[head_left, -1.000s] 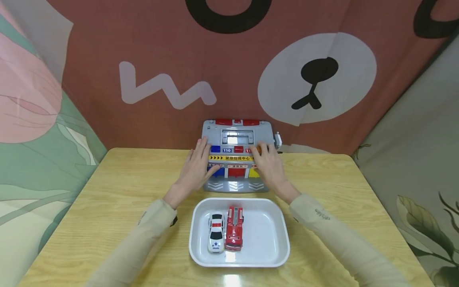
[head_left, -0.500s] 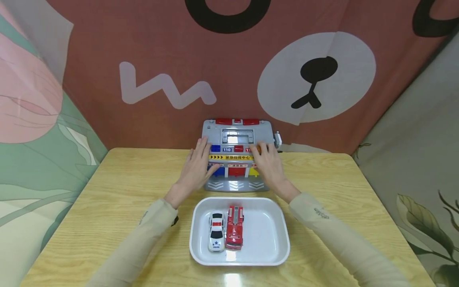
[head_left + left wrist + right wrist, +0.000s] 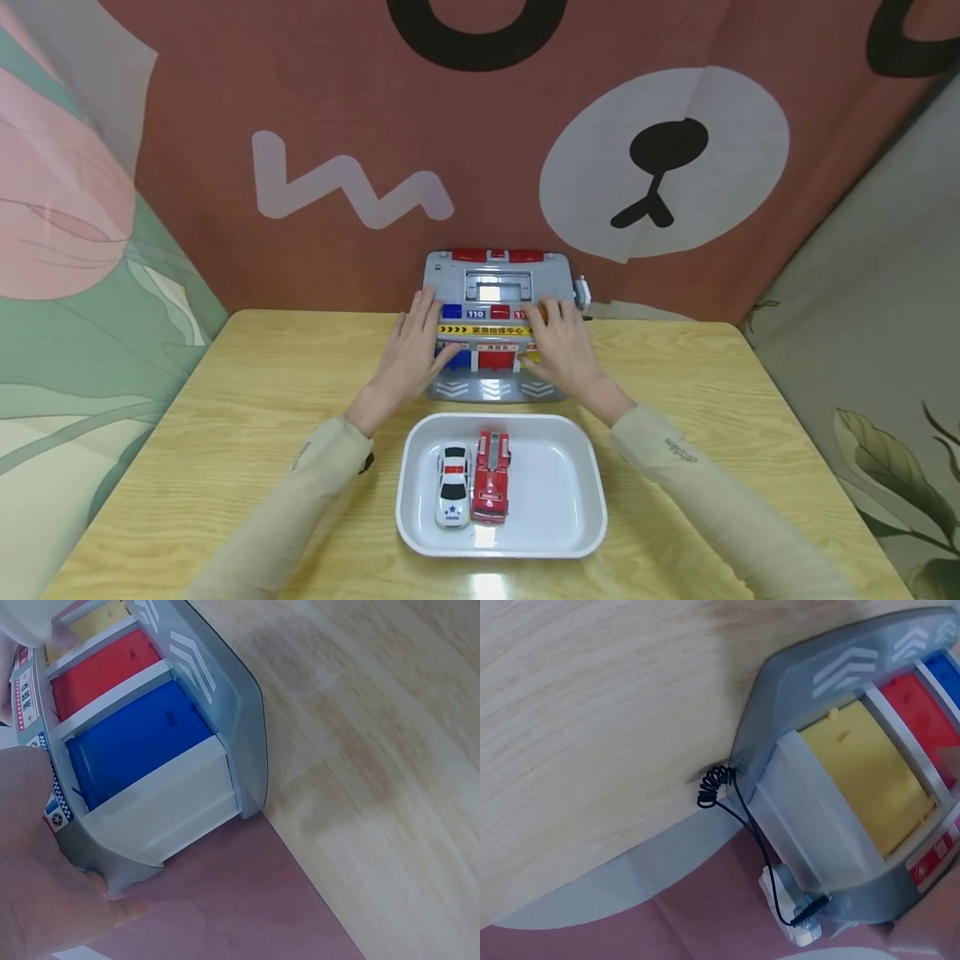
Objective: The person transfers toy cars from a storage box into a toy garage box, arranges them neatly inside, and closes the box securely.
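Observation:
A grey toy station (image 3: 442, 283) with blue, red and yellow doors stands at the table's back edge. Along its left side lies my left hand (image 3: 405, 354), fingers straight, thumb stretched toward the blue door (image 3: 142, 742). My right hand (image 3: 566, 348) grips the right side, with bent fingers on the upper front and the thumb over the yellow door (image 3: 870, 776). In the left wrist view, my left hand (image 3: 37, 877) touches the station's edge. Part of my right hand (image 3: 930, 922) shows at the corner of the right wrist view.
Nearer on the wooden table (image 3: 262, 400) is a white tray (image 3: 577, 492). It holds a white police car (image 3: 452, 492) and a red toy vehicle (image 3: 491, 479), side by side. A coiled black cord (image 3: 716, 780) hangs by the station's side. A printed cloth (image 3: 337, 267) rises behind.
My right thumb has moved down over the yellow door, which showed more before. My left hand, the station and the tray look unmoved.

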A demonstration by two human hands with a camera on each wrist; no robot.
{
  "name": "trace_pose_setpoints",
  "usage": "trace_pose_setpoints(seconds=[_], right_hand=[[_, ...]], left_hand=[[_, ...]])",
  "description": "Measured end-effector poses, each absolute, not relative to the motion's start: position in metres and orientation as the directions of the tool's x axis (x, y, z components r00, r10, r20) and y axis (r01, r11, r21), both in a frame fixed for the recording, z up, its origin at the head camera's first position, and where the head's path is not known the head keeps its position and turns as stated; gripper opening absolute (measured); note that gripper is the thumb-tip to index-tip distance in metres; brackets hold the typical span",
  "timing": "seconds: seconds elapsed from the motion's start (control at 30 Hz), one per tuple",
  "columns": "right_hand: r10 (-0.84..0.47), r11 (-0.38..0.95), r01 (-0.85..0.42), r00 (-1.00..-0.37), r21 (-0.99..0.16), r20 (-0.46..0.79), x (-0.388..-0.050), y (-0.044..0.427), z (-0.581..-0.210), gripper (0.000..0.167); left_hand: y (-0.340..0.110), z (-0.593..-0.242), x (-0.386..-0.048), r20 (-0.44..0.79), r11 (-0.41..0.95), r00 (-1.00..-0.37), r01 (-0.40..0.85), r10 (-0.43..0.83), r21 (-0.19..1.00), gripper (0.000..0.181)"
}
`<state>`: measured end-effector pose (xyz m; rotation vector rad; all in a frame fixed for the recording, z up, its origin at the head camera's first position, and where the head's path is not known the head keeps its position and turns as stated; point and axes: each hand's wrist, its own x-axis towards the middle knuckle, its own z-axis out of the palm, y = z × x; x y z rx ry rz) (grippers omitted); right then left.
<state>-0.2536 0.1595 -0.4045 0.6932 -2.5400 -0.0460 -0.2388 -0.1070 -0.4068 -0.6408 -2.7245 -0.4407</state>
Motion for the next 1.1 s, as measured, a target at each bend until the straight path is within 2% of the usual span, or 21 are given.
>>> trace_pose_setpoints(seconds=[0.13, 0.43, 0.77, 0.97, 1.1], right_hand=[[-0.491, 0.865, -0.485, -0.77, 0.126, 0.408, -0.254, 0.162, -0.4, 0.08], [-0.507, 0.858, -0.505, -0.797, 0.098, 0.33, -0.253, 0.168, -0.391, 0.067], [-0.499, 0.849, -0.528, -0.798, 0.005, 0.337, -0.252, 0.167, -0.386, 0.069], [-0.531, 0.84, -0.541, -0.804, 0.041, 0.266, -0.243, 0.152, -0.374, 0.08], [-0.521, 0.851, -0.522, -0.823, 0.058, 0.226, -0.238, 0.144, -0.368, 0.079]], left_hand=[[-0.106, -0.406, -0.24, 0.365, 0.853, -0.851, 0.472, 0.377, 0.221, 0.077], [-0.104, -0.405, -0.241, 0.385, 0.843, -0.839, 0.489, 0.384, 0.223, 0.077], [-0.105, -0.406, -0.24, 0.37, 0.844, -0.842, 0.49, 0.393, 0.219, 0.078], [-0.105, -0.406, -0.24, 0.368, 0.845, -0.844, 0.487, 0.39, 0.221, 0.078], [-0.105, -0.406, -0.241, 0.365, 0.848, -0.848, 0.482, 0.386, 0.223, 0.079]])
